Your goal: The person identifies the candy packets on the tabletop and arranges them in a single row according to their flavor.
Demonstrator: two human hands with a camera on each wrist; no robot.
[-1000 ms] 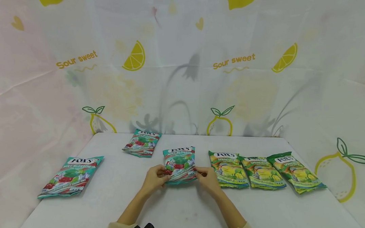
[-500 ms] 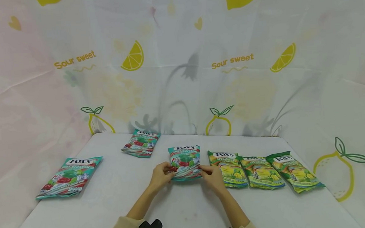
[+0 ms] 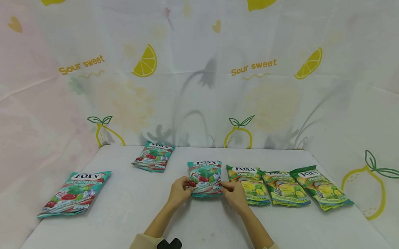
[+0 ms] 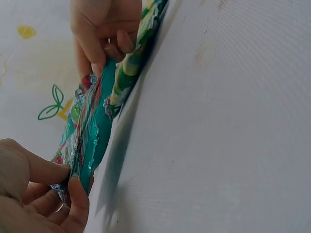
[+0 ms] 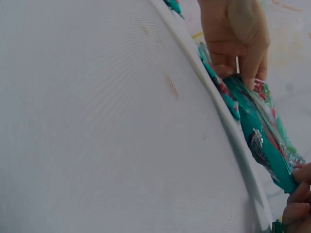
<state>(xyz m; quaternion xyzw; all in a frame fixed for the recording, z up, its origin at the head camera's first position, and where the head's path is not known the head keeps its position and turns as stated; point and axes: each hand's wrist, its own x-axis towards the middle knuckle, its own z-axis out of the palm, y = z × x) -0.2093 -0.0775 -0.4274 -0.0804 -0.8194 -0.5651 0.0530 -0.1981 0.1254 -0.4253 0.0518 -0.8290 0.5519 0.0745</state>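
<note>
One teal FOX'S Mint Blossom bag (image 3: 206,179) is held, tilted, around the middle of the white bench (image 3: 129,213): the left-hand grip (image 3: 180,193) pinches its edge toward 8 o'clock, the right-hand grip (image 3: 235,195) its edge toward 4 o'clock. Measured from it, three green FOX'S bags (image 3: 286,190) lie side by side at 3 o'clock, the nearest close by. Another teal bag (image 3: 75,194) lies well apart at 9 o'clock, and a rear teal bag (image 3: 154,157) at 10 o'clock.

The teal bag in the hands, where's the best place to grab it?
Pinch the teal bag by its lower side edges, one hand from each side, as the left hand and right hand do; it looks wide and plump, so that should keep it steady.
</note>
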